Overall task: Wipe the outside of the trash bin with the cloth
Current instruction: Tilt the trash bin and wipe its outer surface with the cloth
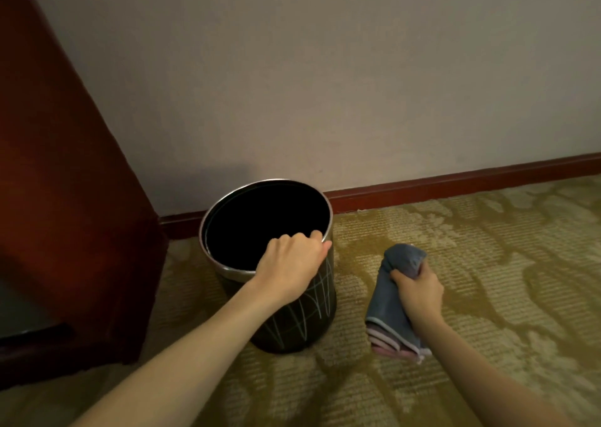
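- Trash bin (292,316) stood upright on the patterned carpet (487,264), close to the wall (325,84) and baseboard (455,182), just beside a dark wooden cabinet (65,198). Black body with pale scratch-like lines, metal rim, interior dark.
- Left hand (289,264) gripped the near right part of the rim; fingers curled over the edge, thumb on the outside, closed on it.
- Right hand (418,291) was to the right of the bin, apart from it, fingers clamped around a folded grey-blue cloth (388,309) with pink layers at its lower end.
- Cloth did not touch the bin.
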### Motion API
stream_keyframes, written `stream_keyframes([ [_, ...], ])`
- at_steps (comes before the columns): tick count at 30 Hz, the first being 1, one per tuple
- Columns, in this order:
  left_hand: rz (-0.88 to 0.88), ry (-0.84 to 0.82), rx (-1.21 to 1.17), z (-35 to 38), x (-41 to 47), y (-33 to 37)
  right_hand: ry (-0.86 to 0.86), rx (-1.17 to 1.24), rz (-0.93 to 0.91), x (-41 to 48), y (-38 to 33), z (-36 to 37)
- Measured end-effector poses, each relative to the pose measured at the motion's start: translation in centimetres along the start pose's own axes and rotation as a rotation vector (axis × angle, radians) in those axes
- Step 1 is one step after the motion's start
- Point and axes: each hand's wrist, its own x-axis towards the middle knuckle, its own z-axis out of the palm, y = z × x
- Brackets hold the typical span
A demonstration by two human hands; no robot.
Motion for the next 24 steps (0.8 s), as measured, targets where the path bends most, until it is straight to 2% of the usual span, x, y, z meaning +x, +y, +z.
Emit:
stream_keyframes([
  [5,-0.168,0.102,-0.131,-2.8,0.5,-0.8,-0.026,0.062,-0.038,0.5,-2.3,0.2],
  [9,-0.35,0.127,-0.298,-4.6,1.2,-3.7,-0.047,0.123,-0.045,0.8,-4.4,0.6],
  [11,-0.385,0.115,-0.344,-5.0,1.1,-4.7,-0.057,0.143,-0.065,0.8,-5.5,0.9],
  [16,-0.415,0.108,-0.344,-5.4,0.5,-7.8,-0.119,0.174,-0.088,0.6,-8.2,1.8],
  [21,-0.545,0.178,-0.324,-5.2,-0.3,-11.9,-0.165,0.17,-0.084,0.4,-10.5,3.2],
  [24,-0.588,0.163,-0.318,-5.1,-0.6,-13.5,-0.231,0.096,-0.167,-0.1,-12.4,5.4],
])
